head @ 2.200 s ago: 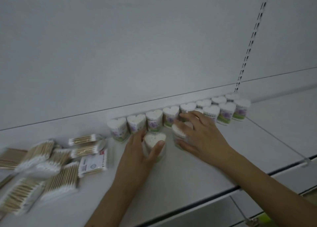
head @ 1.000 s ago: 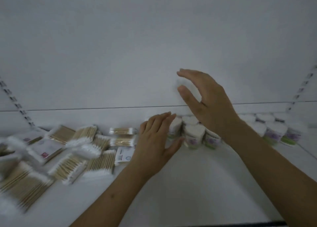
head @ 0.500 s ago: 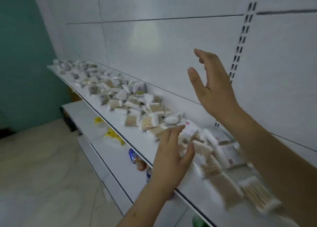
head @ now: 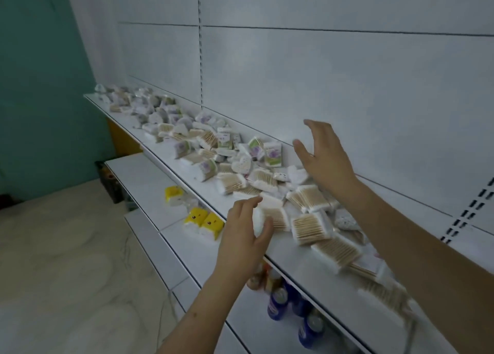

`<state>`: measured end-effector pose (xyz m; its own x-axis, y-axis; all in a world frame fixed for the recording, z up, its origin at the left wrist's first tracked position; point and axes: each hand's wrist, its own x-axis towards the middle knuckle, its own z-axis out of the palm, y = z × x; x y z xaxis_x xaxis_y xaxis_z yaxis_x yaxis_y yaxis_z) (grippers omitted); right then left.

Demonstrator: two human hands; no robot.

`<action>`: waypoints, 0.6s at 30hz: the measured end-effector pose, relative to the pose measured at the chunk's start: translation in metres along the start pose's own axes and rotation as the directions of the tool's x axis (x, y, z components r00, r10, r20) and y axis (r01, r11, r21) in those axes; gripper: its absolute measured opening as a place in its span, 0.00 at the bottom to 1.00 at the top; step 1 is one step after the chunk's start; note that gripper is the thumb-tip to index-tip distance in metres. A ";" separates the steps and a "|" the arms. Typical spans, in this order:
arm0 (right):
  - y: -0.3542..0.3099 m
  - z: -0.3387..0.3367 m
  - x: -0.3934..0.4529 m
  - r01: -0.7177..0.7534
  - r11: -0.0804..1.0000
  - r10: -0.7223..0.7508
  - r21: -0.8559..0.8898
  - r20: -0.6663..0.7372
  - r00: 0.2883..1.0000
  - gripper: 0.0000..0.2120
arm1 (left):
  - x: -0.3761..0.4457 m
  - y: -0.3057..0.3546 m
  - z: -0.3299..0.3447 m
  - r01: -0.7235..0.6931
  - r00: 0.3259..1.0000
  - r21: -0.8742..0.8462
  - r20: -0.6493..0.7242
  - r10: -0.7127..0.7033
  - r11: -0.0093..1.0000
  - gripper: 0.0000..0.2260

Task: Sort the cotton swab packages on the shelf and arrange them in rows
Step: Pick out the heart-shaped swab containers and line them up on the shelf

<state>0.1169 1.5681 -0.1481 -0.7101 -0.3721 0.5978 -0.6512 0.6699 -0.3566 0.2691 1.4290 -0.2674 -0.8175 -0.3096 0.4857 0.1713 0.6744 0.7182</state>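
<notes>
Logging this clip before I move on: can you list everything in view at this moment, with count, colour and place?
Flat swab packs: many, wooden sticks with white tips, heaped on the near shelf.
Heart-shaped tubs: several, white, purple-green labels, scattered further along.
Top shelf: one, white, runs left to far end.
Yellow packs: three, yellow and white, on the lower shelf.
Bottles: a few, blue, beneath the top shelf.
Back panel: white.
Wall: teal, left.
Floor: pale marble.
Left hand: touches a white pack edge.
Right hand: open, raised above the heap.
</notes>
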 end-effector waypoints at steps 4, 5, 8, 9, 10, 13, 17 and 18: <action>0.030 0.044 0.003 -0.094 0.973 0.135 -0.211 0.188 0.973 0.29 | 0.017 -0.030 0.000 0.034 0.999 -0.011 -0.007 -0.034 0.999 0.18; 0.038 0.052 0.004 -0.119 0.962 0.176 -0.248 0.224 0.959 0.29 | 0.022 -0.037 -0.001 0.042 0.999 -0.010 -0.009 -0.042 0.999 0.18; 0.058 0.075 0.011 -0.166 0.929 0.277 -0.332 0.324 0.905 0.30 | 0.046 -0.058 -0.004 0.063 0.997 0.008 -0.038 -0.062 0.998 0.17; 0.062 0.083 0.014 -0.121 0.913 0.272 -0.389 0.362 0.892 0.29 | 0.056 -0.066 -0.005 0.066 0.996 0.019 -0.064 -0.065 0.998 0.16; 0.066 0.091 0.015 -0.048 0.895 0.241 -0.444 0.390 0.889 0.28 | 0.068 -0.075 -0.007 0.067 0.994 0.032 -0.092 -0.063 0.997 0.16; 0.072 0.110 0.024 0.118 0.866 0.110 -0.486 0.414 0.904 0.24 | 0.110 -0.105 -0.013 0.086 0.978 0.128 -0.198 -0.059 0.988 0.15; 0.066 0.110 0.045 0.179 0.850 0.094 -0.496 0.476 0.874 0.23 | 0.156 -0.140 -0.015 0.211 0.948 0.320 -0.299 -0.112 0.924 0.24; 0.064 0.107 0.051 0.196 0.840 0.094 -0.506 0.491 0.866 0.24 | 0.164 -0.145 -0.014 0.262 0.948 0.358 -0.270 -0.170 0.896 0.28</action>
<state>0.0105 1.5239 -0.2173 -0.8076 -0.5748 0.1320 -0.5505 0.8150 0.1812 0.1181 1.2708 -0.2849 -0.6556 -0.5888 0.4728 -0.2577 0.7630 0.5928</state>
